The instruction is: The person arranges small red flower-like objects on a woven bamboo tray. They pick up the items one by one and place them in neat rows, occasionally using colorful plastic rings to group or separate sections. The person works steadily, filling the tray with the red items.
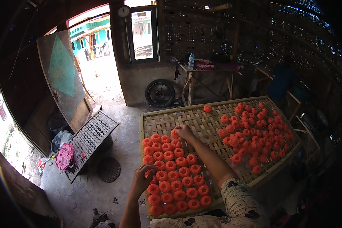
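Many bright orange, rough-textured rings (173,175) sit in close rows on the left part of a woven bamboo tray (186,121). At the far end of these rows, my right hand (184,132) is closed on one orange ring (174,133), fingertips pinching its edge. My left hand (143,179) is at the left edge of the rows, its fingers curled around an orange piece (147,174) that is partly hidden and looks like another ring. A loose heap of similar rings (250,133) covers the tray's right part. One single ring (207,108) lies near the far edge.
A slatted bench (91,133) with a pink bundle (65,156) stands to the left. Against the back wall are a wheel (160,93) and a wooden table (212,70) bearing a water bottle (191,60). A door (60,68) stands ajar by the bright doorway.
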A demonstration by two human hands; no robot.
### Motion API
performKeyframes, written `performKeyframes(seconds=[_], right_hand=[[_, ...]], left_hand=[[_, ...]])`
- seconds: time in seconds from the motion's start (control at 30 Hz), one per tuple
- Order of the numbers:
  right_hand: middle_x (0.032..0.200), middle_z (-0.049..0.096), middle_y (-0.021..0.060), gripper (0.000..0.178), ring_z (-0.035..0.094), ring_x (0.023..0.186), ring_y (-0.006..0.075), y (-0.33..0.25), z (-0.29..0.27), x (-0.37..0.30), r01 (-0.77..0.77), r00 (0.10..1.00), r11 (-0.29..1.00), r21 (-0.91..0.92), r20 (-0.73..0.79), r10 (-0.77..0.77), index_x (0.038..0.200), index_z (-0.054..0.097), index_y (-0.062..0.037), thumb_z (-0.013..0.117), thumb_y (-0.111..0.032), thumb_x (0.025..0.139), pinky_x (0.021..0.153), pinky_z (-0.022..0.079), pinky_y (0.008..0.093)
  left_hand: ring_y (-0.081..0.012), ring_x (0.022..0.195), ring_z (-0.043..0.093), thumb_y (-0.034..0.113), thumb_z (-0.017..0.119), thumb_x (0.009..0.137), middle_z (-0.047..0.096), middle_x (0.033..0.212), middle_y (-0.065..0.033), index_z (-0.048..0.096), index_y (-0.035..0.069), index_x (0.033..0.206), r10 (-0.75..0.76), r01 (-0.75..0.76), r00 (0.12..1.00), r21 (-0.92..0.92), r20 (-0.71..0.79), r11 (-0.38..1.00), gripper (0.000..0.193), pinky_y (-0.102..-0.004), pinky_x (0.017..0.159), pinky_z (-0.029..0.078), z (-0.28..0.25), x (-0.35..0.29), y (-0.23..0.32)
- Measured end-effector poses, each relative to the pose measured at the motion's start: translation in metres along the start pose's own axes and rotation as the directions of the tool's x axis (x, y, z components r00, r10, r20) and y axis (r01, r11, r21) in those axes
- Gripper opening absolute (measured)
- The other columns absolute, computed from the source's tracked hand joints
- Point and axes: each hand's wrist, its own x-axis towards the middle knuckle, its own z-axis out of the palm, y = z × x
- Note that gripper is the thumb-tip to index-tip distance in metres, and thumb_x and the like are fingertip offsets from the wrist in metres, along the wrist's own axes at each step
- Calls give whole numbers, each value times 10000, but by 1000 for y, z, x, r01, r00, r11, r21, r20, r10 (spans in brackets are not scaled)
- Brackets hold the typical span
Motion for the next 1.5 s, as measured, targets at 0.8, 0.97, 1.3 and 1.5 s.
performKeyframes(seconds=[0.8,0.97,1.3,1.5], right_hand=[[1141,611,208,365,621,1002,338,-28,-14,-76,360,906,794,-490,-19,-423,1228,538,13,524,-216,944,869,497,411],[1161,598,162,375,620,996,233,-61,-39,-179,394,902,835,-384,-15,-432,1242,550,-14,584,-230,938,822,502,344],[1120,603,136,321,635,939,232,-92,-1,-323,212,935,918,-335,-203,-290,1198,586,-38,596,-227,939,808,513,333],[1129,584,106,271,624,943,200,-101,97,-371,183,938,971,-155,-267,-220,1186,599,-51,591,-167,942,817,517,318]], left_hand=[[-258,922,660,21,616,857,702,964,-117,683,17,938,-103,106,991,20,-84,994,105,-353,831,490,-43,-46,-3],[-221,884,657,3,640,831,710,935,-100,682,24,916,4,-3,1000,19,-10,1000,97,-331,805,485,-37,-42,-12],[-270,901,661,21,647,824,699,919,-113,663,10,885,127,-86,967,-187,219,979,64,-357,810,483,-58,-8,-11],[-255,869,668,18,650,818,706,895,-100,670,41,893,123,-62,921,-171,370,983,81,-359,800,492,-112,-54,-44]])
